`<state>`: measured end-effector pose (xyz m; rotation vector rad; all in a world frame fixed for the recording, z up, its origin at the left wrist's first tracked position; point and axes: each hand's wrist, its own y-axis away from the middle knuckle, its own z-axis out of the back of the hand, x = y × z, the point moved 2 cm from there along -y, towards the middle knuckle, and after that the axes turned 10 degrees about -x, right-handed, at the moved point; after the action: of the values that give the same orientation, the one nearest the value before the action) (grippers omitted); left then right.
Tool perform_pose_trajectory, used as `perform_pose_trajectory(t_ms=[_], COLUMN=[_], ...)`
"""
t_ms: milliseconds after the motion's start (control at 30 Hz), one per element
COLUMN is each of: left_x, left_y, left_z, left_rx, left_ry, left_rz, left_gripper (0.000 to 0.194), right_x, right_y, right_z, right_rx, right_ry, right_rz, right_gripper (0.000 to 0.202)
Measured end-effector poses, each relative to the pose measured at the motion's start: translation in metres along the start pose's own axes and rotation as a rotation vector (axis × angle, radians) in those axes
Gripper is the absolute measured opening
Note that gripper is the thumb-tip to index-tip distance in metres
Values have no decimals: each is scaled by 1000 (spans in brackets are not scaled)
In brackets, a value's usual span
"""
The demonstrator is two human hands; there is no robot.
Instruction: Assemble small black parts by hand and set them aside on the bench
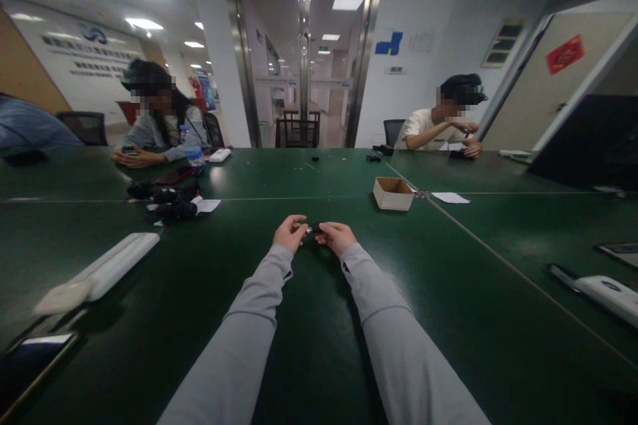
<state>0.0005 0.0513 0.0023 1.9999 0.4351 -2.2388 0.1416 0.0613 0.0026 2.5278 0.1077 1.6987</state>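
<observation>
Above the green table (319, 176), both hands meet around a small black piece with a silver end (314, 228). It is too small to tell its kind. My right hand (339, 238) pinches the black part between thumb and fingers. At the silver end, the thumb and fingertips of my left hand (289, 234) close on it, with the other fingers bent over. The fingertips hide part of the piece. Both forearms, in grey sleeves, reach forward from the bottom of the view.
An open cardboard box (393, 194) stands ahead to the right, near a white paper (450, 198). Several black objects (172, 202) lie ahead left. A long white device (117, 265) and a phone (37, 372) are at left. Two people (164, 119) (428, 126) sit across the table.
</observation>
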Motion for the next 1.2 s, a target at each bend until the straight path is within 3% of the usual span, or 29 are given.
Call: perform_pose_trajectory(t_ms=[133, 367, 567, 800, 1000, 1200], left_x=[1, -4, 0, -1, -4, -2], left_y=[3, 3, 3, 2, 7, 5], left_z=[-2, 1, -2, -1, -3, -2], left_rx=[10, 55, 16, 7, 14, 9], left_ry=[-41, 35, 1, 34, 2, -2], left_rz=[47, -193, 1, -171, -67, -161], left_gripper=[29, 38, 34, 34, 31, 34], right_x=[3, 4, 5, 5, 6, 7], right_y=[4, 4, 5, 4, 6, 7], right_z=[-1, -1, -2, -1, -2, -2], right_rx=[-8, -20, -6, -5, -10, -16], right_ry=[-13, -38, -20, -38, -26, -35], right_rz=[-10, -14, -20, -13, -33, -29], right_gripper=[9, 9, 13, 14, 10, 11])
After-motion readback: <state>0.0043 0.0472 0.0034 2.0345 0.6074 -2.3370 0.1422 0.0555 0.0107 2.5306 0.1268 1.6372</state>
